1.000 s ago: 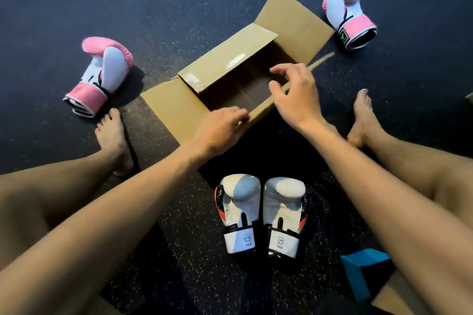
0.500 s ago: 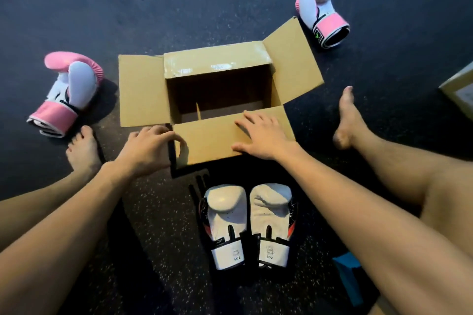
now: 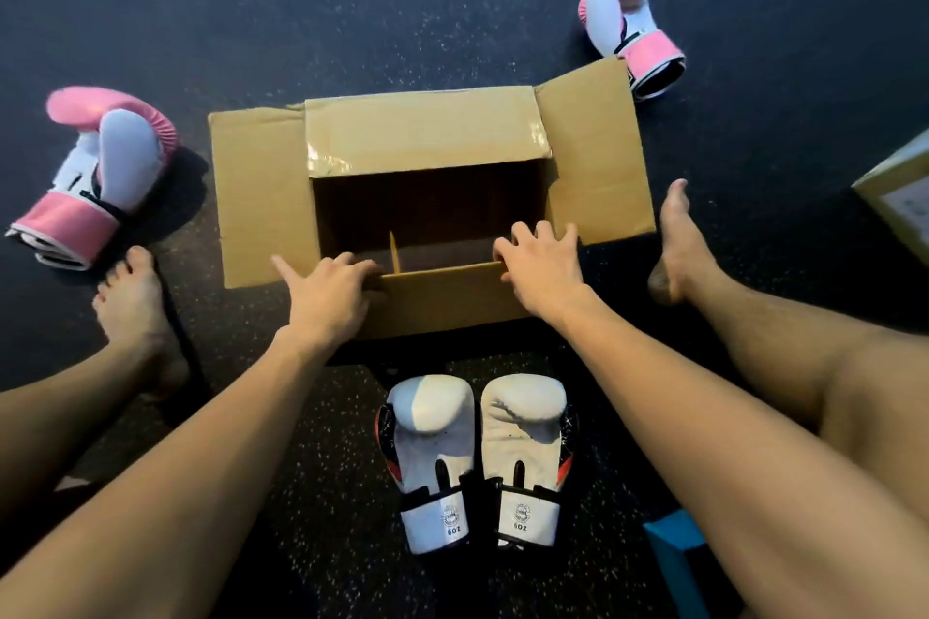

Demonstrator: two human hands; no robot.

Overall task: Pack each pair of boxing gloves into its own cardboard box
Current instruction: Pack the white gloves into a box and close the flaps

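An open cardboard box [image 3: 427, 131] stands on the dark floor straight ahead, all flaps folded outward and a small divider visible inside. My left hand [image 3: 332, 289] curls its fingers over the left end of the near flap's fold, index finger pointing away. My right hand [image 3: 540, 266] rests with spread fingers on the near right corner of the opening. Two white gloves [image 3: 435, 457] lie side by side, palms up, just in front of the box. One pink glove [image 3: 100, 166] lies left of the box, another pink glove [image 3: 623, 15] behind its right flap.
My bare feet flank the box, the left foot [image 3: 135, 312] near the left pink glove and the right foot [image 3: 678, 241] by the right flap. A second cardboard box [image 3: 900, 196] shows at the right edge. A blue object [image 3: 673, 538] lies lower right.
The box has turned from a diagonal to square in front of me. Its near flap is folded down outward, and both hands have moved to the two ends of that flap's edge.
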